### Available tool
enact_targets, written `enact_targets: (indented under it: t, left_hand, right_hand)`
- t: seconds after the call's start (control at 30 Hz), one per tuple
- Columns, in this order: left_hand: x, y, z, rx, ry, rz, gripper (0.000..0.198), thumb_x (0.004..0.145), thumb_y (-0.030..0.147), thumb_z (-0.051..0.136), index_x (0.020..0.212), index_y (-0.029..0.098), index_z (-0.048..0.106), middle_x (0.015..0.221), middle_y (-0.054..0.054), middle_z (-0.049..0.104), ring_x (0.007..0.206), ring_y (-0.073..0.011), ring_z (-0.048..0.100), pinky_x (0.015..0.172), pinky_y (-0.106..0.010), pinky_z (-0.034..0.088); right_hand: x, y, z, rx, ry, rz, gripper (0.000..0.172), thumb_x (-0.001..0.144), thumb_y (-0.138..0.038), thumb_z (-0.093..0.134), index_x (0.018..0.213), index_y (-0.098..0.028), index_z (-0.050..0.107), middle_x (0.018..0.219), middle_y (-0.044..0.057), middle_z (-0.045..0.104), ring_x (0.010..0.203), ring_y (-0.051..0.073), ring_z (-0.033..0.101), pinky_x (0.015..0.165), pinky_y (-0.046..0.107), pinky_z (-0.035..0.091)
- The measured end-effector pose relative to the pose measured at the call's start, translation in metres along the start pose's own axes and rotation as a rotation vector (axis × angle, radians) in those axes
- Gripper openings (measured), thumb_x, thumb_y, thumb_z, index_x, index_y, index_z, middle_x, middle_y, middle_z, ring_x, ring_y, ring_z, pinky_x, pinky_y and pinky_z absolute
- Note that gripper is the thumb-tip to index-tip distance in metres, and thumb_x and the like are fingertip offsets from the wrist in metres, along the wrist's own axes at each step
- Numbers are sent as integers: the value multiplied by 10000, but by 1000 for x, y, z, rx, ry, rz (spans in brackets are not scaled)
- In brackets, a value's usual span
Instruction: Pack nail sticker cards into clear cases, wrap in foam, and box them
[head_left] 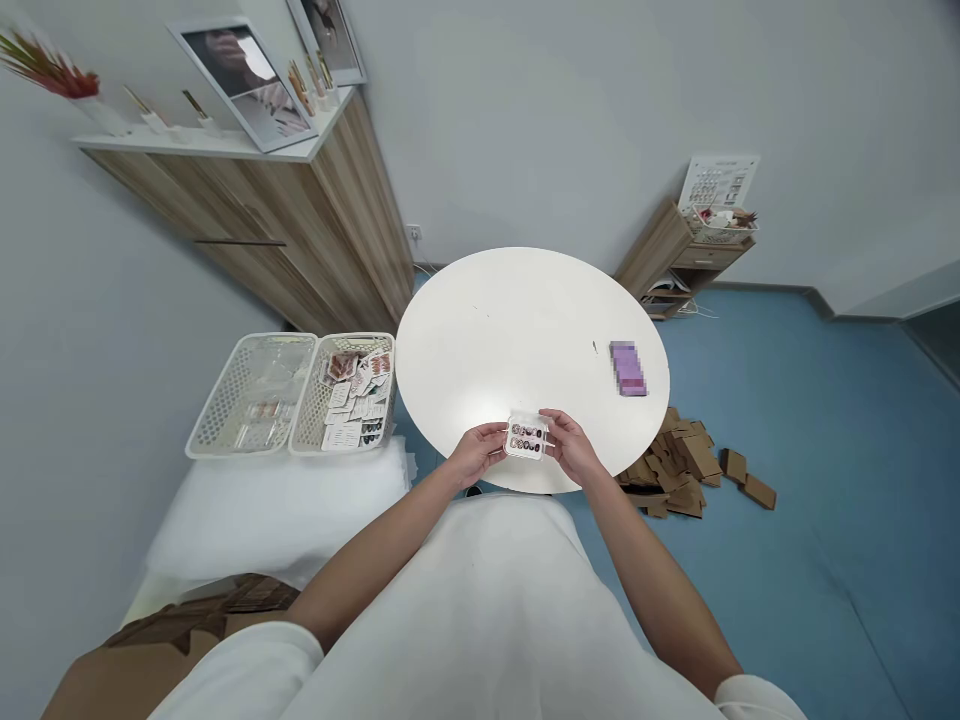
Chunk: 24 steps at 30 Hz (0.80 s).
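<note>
Between both hands, over the near edge of the round white table [517, 310], is a small clear case of press-on nails [526, 438]. Two rows of dark and pinkish nails show inside it. My left hand [478, 450] pinches the case at its left side, fingers closed on the edge. On the opposite side, my right hand [570, 443] grips the right edge, thumb and fingers closed round it. A purple box-shaped item [628, 369], blurred out, lies on the table to the right, with a tiny dark object [595, 347] beside it.
At left, one white basket [196, 440] holds clear cases; another basket [298, 440] holds nail sets and cards. Flattened brown cardboard boxes [675, 465] lie on the floor at right. A wooden cabinet [360, 210] and a small shelf unit [660, 240] stand by the wall.
</note>
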<state>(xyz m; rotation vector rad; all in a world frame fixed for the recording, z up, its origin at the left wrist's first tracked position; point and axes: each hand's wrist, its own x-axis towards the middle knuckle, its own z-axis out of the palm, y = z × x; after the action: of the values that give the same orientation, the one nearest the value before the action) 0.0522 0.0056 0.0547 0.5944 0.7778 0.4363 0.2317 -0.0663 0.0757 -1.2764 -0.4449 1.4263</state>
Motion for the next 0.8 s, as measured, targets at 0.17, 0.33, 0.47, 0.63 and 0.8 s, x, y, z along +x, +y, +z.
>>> enact_targets:
  t: [0.17,0.33,0.47,0.63,0.8]
  left_hand:
    - [0,-1,4,-63,-2,26,305,624,207,716,910,159,622,857,-55,647,727,-95,592,700,-221,476]
    - [1,-6,10,-121,32,67,295,611,199,721,888,166,624,867,-46,643,739,-91,587,704,-214,465]
    - [2,-9,18,-113,49,101,296,608,219,720,884,170,625,882,-48,638,750,-93,580,714,-225,453]
    - [1,-12,30,15,71,136,310,672,338,655,941,192,609,948,-55,625,815,-120,575,741,-267,436]
    - [-2,-16,51,306,57,194,420,693,398,622,1058,200,556,990,-69,626,920,-163,560,773,-276,403]
  right_hand:
    - [-10,-2,7,118,34,-14,282,671,-265,576,953,-262,563,1070,14,578,880,172,589,722,338,504]
    - [-26,1,11,108,58,18,399,700,-354,599,1072,-284,474,1035,16,600,848,156,610,763,341,502]
    - [-32,5,6,5,80,39,485,649,-362,662,1076,-265,454,905,15,631,804,173,633,776,359,497]
    - [-29,2,-6,-48,139,20,468,608,-350,692,1012,-239,482,842,16,641,757,169,635,754,350,500]
    - [-30,-5,-18,-52,132,-4,476,592,-349,694,1003,-233,484,827,10,641,736,150,619,746,346,503]
